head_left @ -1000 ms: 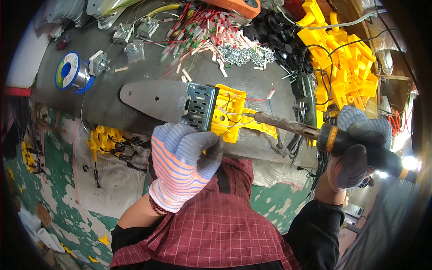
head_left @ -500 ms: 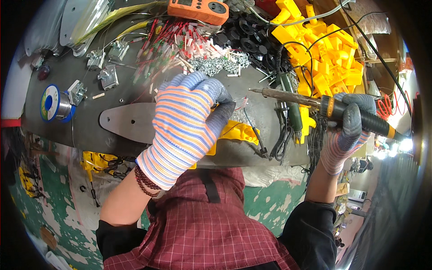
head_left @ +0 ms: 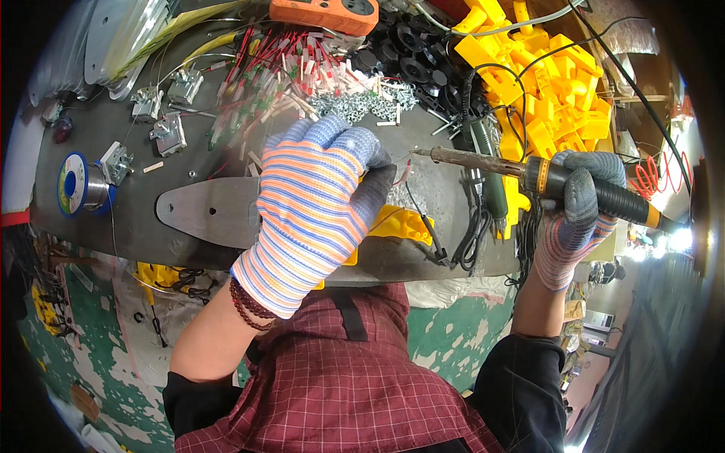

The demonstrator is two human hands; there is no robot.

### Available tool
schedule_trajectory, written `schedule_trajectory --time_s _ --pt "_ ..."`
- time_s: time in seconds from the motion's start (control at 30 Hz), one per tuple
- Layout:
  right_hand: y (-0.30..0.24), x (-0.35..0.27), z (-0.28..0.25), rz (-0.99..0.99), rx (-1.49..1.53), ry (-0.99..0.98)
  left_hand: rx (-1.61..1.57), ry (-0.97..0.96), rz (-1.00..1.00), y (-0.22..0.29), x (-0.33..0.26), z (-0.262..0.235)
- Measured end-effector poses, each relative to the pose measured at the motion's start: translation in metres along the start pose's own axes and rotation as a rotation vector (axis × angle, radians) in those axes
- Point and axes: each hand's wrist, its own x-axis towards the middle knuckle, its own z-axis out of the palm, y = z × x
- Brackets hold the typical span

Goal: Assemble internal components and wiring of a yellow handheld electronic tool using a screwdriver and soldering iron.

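Closest to the person, at the near edge of the dark workbench (head_left: 453, 260), the left hand (head_left: 317, 204) in a striped knit glove was pressed down flat over a yellow plastic part (head_left: 404, 224). Fingers together and curled over it, looked like pinning it so it wouldn't slide. Most of the part was hidden under the glove, so I couldn't tell whether the fingers actually gripped it or just rested on top. A flat grey metal plate (head_left: 204, 211) poked out from under the hand toward the left, lying along that near edge.

Off to the right, the right hand (head_left: 578, 211) was wrapped tight around the black handle of a soldering iron (head_left: 529, 172). The iron was held level above the bench with the tip aimed left at the gloved fingers, close but not touching.

Further left, near the left edge, a blue spool of solder wire (head_left: 75, 185) sat by some small metal switch-like bits (head_left: 170, 94), probably kept handy.

Toward the far edge there was a messy spread of red and white wire leads (head_left: 287, 68) and a pile of small silvery hardware (head_left: 362, 106). Far right corner had a heap of yellow plastic housings (head_left: 544, 90), same colour as the one under the hand, next to some black round parts (head_left: 411, 68). An orange meter (head_left: 325, 11) sat right at the far edge.
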Motion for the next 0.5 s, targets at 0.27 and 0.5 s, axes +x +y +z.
schedule_trajectory --time_s 0.27,0.5 --pt "0.0000 0.0001 0.0023 0.015 0.010 0.010 0.026 -0.006 0.019 0.0006 0.0024 0.0017" --pt "0.0008 0.0022 0.0036 0.003 0.013 0.022 0.067 0.011 0.043 0.0005 0.0059 0.0060"
